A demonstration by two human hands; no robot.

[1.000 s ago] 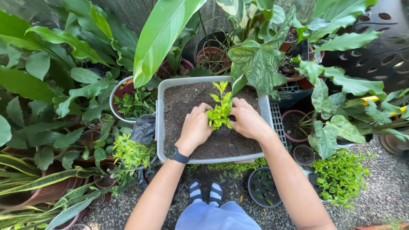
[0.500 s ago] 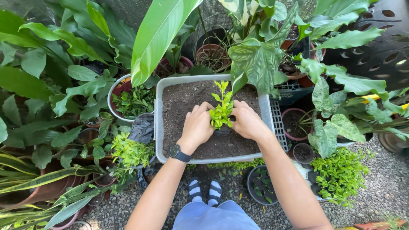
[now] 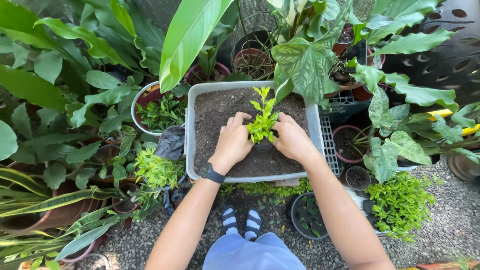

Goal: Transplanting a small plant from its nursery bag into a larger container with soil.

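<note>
While my hands stay put since a second ago:
Left hand (image 3: 233,141): cupped against the seedling (image 3: 262,122).
Right hand (image 3: 291,138): likewise cupped, pressing soil (image 3: 220,107) in the tub (image 3: 189,150).

Both hands press into the dark soil of a clear plastic tub (image 3: 314,131), the left hand (image 3: 233,142) and the right hand (image 3: 291,139) cupped close on either side of a small yellow-green seedling (image 3: 262,120) that stands upright between them. A black watch (image 3: 211,173) sits on the left wrist. Potted leafy plants crowd round the tub on the gravel floor (image 3: 440,235), and striped socks (image 3: 241,220) show below it.
</note>
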